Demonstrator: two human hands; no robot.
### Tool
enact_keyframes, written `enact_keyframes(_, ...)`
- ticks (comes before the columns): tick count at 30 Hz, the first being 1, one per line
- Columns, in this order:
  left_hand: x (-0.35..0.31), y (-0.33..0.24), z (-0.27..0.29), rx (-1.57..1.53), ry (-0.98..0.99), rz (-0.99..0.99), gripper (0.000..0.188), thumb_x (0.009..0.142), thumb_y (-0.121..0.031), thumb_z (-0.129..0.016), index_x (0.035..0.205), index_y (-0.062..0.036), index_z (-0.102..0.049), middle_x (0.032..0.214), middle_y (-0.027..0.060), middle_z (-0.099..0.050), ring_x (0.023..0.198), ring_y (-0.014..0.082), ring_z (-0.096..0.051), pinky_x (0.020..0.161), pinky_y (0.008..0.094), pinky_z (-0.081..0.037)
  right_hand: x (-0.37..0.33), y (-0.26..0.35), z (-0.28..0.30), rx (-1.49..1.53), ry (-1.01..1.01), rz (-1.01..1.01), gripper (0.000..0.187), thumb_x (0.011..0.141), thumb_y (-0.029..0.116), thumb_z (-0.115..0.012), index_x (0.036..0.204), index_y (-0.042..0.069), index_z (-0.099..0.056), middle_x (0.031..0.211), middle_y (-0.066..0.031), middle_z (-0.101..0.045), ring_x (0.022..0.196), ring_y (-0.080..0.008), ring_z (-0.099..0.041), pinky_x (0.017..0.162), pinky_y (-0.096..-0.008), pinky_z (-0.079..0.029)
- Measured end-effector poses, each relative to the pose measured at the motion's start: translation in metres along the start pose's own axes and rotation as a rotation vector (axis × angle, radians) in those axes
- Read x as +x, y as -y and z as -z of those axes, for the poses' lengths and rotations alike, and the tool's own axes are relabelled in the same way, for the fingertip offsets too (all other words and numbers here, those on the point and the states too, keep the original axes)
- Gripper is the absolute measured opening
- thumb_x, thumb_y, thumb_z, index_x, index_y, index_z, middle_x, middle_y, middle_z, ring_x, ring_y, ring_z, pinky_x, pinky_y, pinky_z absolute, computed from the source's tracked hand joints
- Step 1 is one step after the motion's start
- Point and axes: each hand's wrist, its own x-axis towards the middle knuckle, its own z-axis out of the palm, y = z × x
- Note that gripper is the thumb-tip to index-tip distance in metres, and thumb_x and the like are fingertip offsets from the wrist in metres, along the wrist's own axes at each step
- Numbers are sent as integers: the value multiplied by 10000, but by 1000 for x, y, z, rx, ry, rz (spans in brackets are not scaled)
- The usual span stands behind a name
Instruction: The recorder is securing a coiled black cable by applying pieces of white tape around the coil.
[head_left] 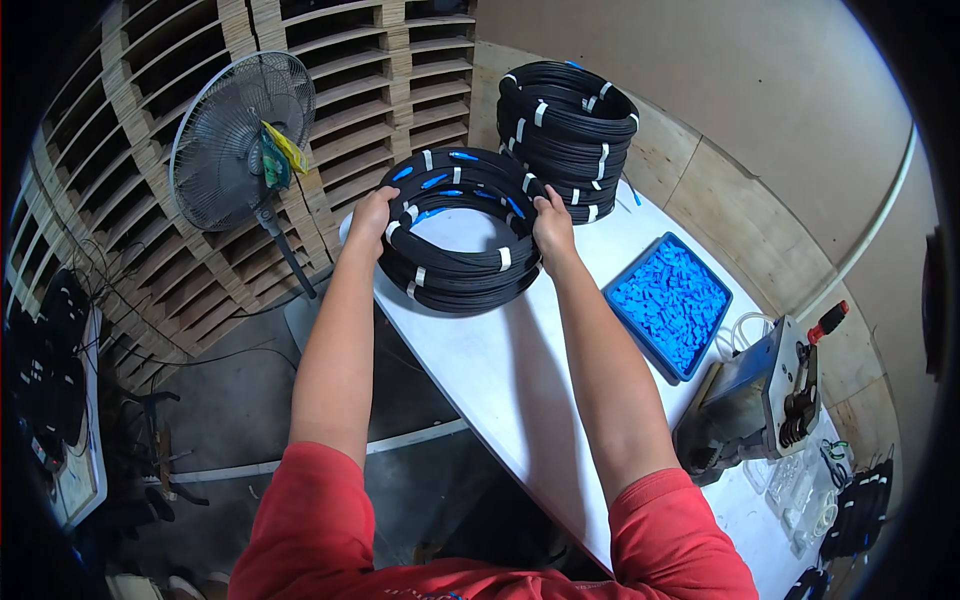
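In front of me on the white table stands a short stack of black cable coils [462, 262], bound with white tape bands and showing several blue connectors at the top. My left hand [374, 216] is closed on the stack's left side, fingers wrapped over the cable. On the opposite side my right hand [553, 230] grips the same coils. Both arms are stretched forward. Whether the hands hold only the upper coil or several cannot be seen. Just behind, to the right, rises a taller stack of black cable coils [565, 135] with similar white bands.
A blue tray [640, 350] full of small blue pieces sits right of my right forearm on the white table [480, 370]. Nearer stands a metal bench machine [745, 395] with a red-and-black handle. A fan [243, 140] and wooden slatted racks [360, 100] are at the left.
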Motion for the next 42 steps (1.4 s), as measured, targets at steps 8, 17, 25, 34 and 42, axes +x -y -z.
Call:
enact_keyframes(8,9,6,-3,110,-55,-83,344,880,-248,-628,1089,23,-661,958,135,-725,802,261,-689,779,385,-558,13,-13,8,104,-17,28,513,989,233,-509,1472,63,-468,1254,-182,-633,1116,-236,-597,973,-328,-456)
enact_keyframes(17,-9,-7,-6,22,-45,26,389,875,-246,-638,1117,57,-667,1069,133,-714,948,240,-649,882,344,-483,16,-14,4,-43,-11,52,545,989,251,-501,1505,91,-428,1409,-229,-549,1267,-321,-554,1073,-341,-389)
enact_keyframes(25,-11,-5,-10,25,-38,30,395,866,-245,-639,1116,60,-667,1071,142,-715,935,246,-653,880,346,-483,21,-21,6,-19,-22,55,531,993,248,-501,1506,125,-437,1383,-208,-572,1251,-300,-564,1052,-339,-405)
enact_keyframes(34,6,-6,7,151,-30,-76,407,859,-238,-645,1146,50,-663,1168,161,-687,1030,270,-634,929,358,-463,10,-10,4,-196,-128,152,492,981,309,-512,1411,70,-533,1361,-255,-575,1253,-400,-560,1072,-403,-419)
enact_keyframes(42,-168,-34,-114,721,-49,-951,435,894,-307,-700,1223,-28,-639,1227,210,-623,1162,354,-596,1016,434,-447,-144,27,105,-596,124,639,358,926,266,-638,1194,31,-672,1236,-243,-639,1190,-384,-603,1053,-440,-446)
